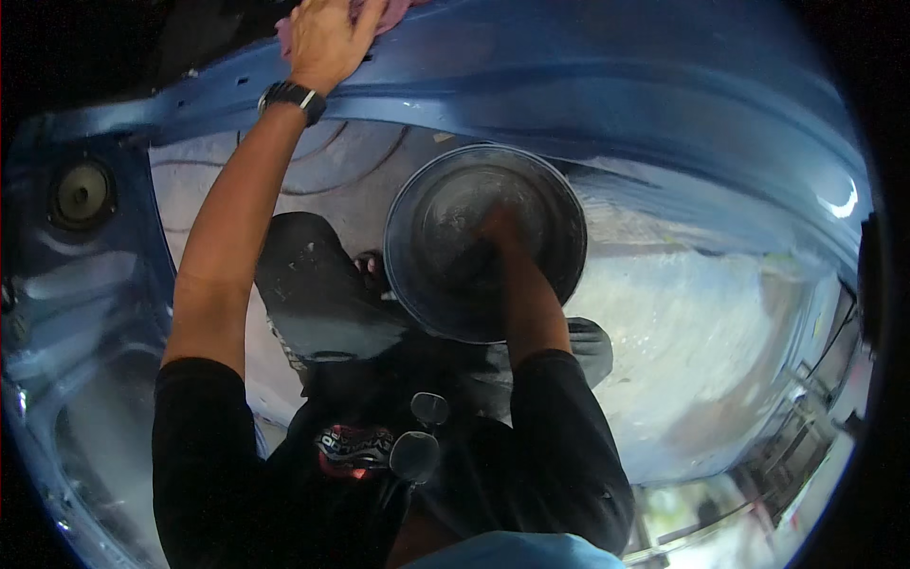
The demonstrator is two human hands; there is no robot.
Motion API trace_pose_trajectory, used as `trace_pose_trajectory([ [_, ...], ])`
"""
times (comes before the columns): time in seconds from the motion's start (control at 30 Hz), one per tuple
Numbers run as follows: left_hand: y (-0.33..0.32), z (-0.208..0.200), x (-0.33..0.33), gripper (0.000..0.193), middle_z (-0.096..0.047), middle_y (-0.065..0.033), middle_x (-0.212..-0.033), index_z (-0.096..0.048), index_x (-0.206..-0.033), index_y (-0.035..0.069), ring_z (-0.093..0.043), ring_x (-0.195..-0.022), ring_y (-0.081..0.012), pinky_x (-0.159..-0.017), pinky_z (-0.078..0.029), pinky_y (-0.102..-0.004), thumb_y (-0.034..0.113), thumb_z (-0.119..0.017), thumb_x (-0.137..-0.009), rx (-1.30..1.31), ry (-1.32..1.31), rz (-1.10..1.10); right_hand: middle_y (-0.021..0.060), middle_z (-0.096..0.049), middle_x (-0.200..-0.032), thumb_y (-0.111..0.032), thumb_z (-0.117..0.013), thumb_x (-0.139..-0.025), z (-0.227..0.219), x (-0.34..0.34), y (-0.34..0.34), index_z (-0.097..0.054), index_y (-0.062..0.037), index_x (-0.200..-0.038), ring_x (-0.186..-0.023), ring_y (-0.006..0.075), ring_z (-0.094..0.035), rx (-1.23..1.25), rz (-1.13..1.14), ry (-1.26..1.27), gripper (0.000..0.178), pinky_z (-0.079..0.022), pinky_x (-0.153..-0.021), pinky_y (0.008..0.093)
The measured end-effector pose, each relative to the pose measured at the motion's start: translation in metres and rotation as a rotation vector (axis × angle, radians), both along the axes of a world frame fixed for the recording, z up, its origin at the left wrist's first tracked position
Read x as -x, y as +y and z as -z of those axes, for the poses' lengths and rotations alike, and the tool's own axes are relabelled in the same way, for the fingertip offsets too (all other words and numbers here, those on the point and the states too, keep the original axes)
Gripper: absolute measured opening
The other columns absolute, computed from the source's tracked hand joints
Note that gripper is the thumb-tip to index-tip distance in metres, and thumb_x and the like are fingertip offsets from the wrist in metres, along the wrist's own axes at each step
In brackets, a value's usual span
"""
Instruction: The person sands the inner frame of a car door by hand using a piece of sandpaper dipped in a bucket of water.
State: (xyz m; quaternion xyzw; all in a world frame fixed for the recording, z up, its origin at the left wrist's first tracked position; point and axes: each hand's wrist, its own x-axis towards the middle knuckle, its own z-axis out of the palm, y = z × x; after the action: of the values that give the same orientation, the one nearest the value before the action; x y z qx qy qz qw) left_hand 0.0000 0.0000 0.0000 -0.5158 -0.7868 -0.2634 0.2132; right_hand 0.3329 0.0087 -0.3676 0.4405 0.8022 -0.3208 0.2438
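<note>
Up at the top edge, my left hand [327, 43] presses a pink cloth [368, 13] against the rim of a blue car body panel [531, 71]. Its thumb stands apart, and the fingertips run out of view. My right arm reaches down into a round dark bucket [406, 228]. Inside it, close to the cloudy grey bottom, my right hand [498, 223] is blurred and in shadow. Its fingers cannot be made out, nor whether they hold anything.
On the left is a blue car door frame with a round speaker [82, 194]. My bent knees [308, 270] flank the bucket on the pale concrete floor [682, 351]. Glasses [417, 455] hang from my dark shirt. Metal racks [787, 455] stand at the lower right.
</note>
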Motion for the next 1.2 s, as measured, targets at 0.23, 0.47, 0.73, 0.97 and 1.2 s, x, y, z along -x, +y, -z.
trace_pose_trajectory([
  [0.23,-0.010,0.021,0.014,0.025,-0.069,-0.0096,-0.093,-0.071,-0.096,0.010,-0.063,-0.094,-0.0308,-0.084,-0.046,-0.0458,0.035,-0.066,-0.098,0.005,-0.083,-0.074,0.0211,-0.072,-0.115,-0.029,-0.068,-0.089,0.022,0.016,-0.004,-0.071,-0.0012,-0.115,-0.107,0.0418,-0.068,-0.184,-0.311,0.081,0.038,-0.053,-0.096,0.0530],
  [0.47,-0.016,0.023,0.025,0.026,-0.068,-0.0100,-0.092,-0.070,-0.095,0.008,-0.062,-0.091,-0.0303,-0.083,-0.045,-0.0459,0.034,-0.066,-0.098,-0.059,-0.018,-0.057,0.0254,-0.070,-0.126,-0.036,-0.070,-0.088,-0.034,0.045,0.011,-0.071,0.0010,-0.121,-0.117,0.0439,-0.068,-0.036,0.224,0.007,0.050,-0.055,-0.099,0.0507],
  [0.73,0.006,0.016,0.017,0.026,-0.067,-0.0103,-0.091,-0.070,-0.094,0.008,-0.061,-0.090,-0.0299,-0.082,-0.044,-0.0459,0.033,-0.066,-0.098,-0.047,-0.020,0.008,0.0251,-0.068,-0.131,-0.040,-0.068,-0.093,0.021,-0.010,0.019,-0.070,0.0001,-0.126,-0.116,0.0404,-0.069,0.003,-0.333,-0.077,0.052,-0.056,-0.098,0.0512],
  [0.97,0.011,0.012,0.009,0.027,-0.068,-0.0097,-0.094,-0.070,-0.097,0.009,-0.061,-0.092,-0.0298,-0.083,-0.045,-0.0461,0.036,-0.065,-0.099,-0.019,-0.017,0.011,0.0167,-0.069,-0.131,-0.041,-0.077,-0.092,0.052,-0.043,-0.001,-0.068,-0.0008,-0.132,-0.118,0.0267,-0.066,0.352,0.533,0.253,0.057,-0.051,-0.102,0.0404],
  [1.2,-0.013,0.011,0.026,0.026,-0.070,-0.0115,-0.096,-0.070,-0.096,0.010,-0.064,-0.094,-0.0330,-0.083,-0.047,-0.0475,0.036,-0.066,-0.097,-0.101,-0.040,0.078,0.0038,-0.072,-0.106,-0.030,-0.086,-0.087,-0.115,-0.037,0.013,-0.070,-0.0082,-0.125,-0.094,0.0141,-0.070,0.281,0.109,0.260,0.047,-0.058,-0.077,0.0324],
])
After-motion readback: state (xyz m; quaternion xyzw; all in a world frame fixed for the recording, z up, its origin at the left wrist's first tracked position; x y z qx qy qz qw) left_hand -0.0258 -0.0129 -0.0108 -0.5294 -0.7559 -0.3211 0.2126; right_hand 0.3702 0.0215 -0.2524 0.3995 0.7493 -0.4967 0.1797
